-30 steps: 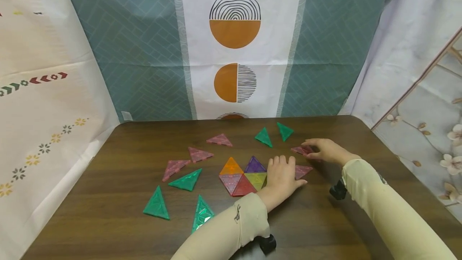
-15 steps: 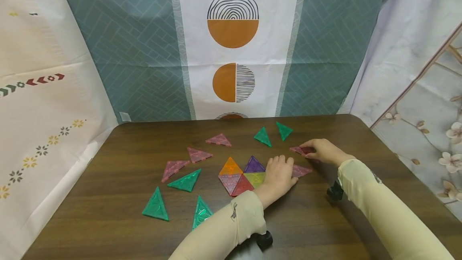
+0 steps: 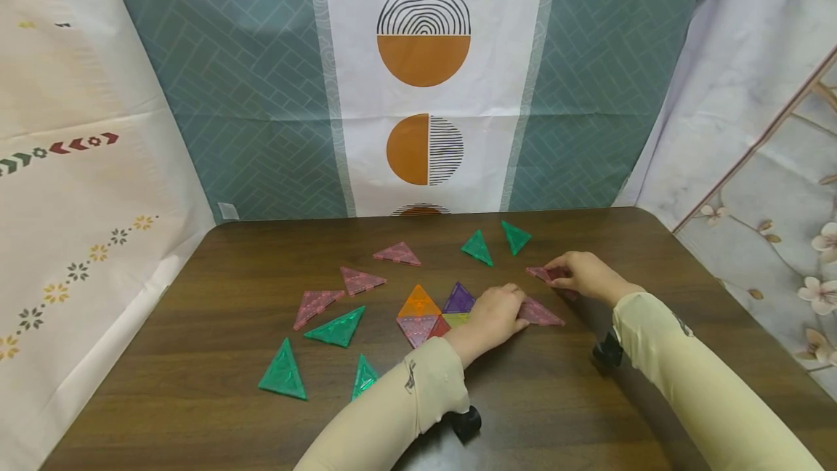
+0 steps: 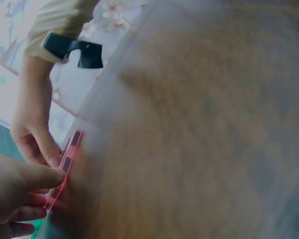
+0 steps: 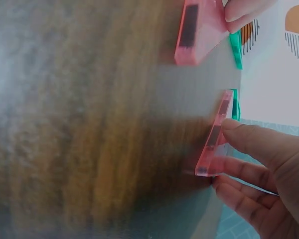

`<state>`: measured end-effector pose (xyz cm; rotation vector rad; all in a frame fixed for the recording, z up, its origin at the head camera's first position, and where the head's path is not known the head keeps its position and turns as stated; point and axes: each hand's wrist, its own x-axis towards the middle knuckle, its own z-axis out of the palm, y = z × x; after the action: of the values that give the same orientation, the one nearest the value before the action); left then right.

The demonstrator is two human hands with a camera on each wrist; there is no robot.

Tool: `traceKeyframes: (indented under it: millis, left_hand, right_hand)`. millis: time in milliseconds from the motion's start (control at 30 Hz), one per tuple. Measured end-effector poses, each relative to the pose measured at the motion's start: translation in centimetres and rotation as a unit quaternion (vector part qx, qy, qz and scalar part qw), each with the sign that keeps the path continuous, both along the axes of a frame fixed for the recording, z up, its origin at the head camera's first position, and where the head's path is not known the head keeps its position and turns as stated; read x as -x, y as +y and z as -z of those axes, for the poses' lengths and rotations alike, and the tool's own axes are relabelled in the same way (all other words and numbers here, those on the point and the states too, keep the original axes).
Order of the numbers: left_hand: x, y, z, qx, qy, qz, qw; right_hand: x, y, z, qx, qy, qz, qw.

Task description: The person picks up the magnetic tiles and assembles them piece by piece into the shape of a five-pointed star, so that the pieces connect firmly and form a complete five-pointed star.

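Near the table's right half, my left hand (image 3: 492,316) pinches the left end of a translucent pink triangular magnetic tile (image 3: 541,312). In the left wrist view the thumb lies along that pink tile's edge (image 4: 70,158). Farther back, my right hand (image 3: 586,276) pinches another pink triangular tile (image 3: 538,272) between thumb and fingers; dark magnets show along its edge (image 5: 215,133) in the right wrist view. Left of my left hand lies a group of joined triangles: orange (image 3: 419,302), purple (image 3: 459,299), lilac-pink (image 3: 415,327), red and yellow-green. My left hand and forearm partly cover this group.
Two green triangles (image 3: 478,248) lie near the table's back edge. Several pink triangles (image 3: 361,280) and green triangles (image 3: 284,371) are spread over the left side of the brown table (image 3: 196,413). A patterned curtain (image 3: 268,93) hangs behind it.
My left hand has drawn back and left off the joined triangles' right side, its fingers now gripping the pink tile. My right hand has shifted slightly left and closed its pinch on its tile.
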<state>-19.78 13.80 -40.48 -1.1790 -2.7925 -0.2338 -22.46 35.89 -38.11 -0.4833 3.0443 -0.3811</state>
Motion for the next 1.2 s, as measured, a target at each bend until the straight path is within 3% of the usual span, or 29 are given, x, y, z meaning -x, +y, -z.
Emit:
traceKeyframes:
  millis: [267, 900, 1200]
  left_hand:
    - [1.1, -1.4, -0.1, -0.001, 0.019, 0.057, 0.9982]
    - [2.4, -3.0, 0.3, -0.002, 0.024, 0.075, 0.9969]
    - [2.6, -3.2, 0.3, -0.007, 0.006, 0.072, 0.9974]
  right_hand:
    - [-0.7, -0.3, 0.2, -0.001, 0.026, 0.011, 0.9996]
    - [-2.6, -2.4, 0.8, 0.007, 0.049, 0.032, 0.9983]
    - [-3.3, -3.6, 0.8, 0.001, 0.046, 0.022, 0.9987]
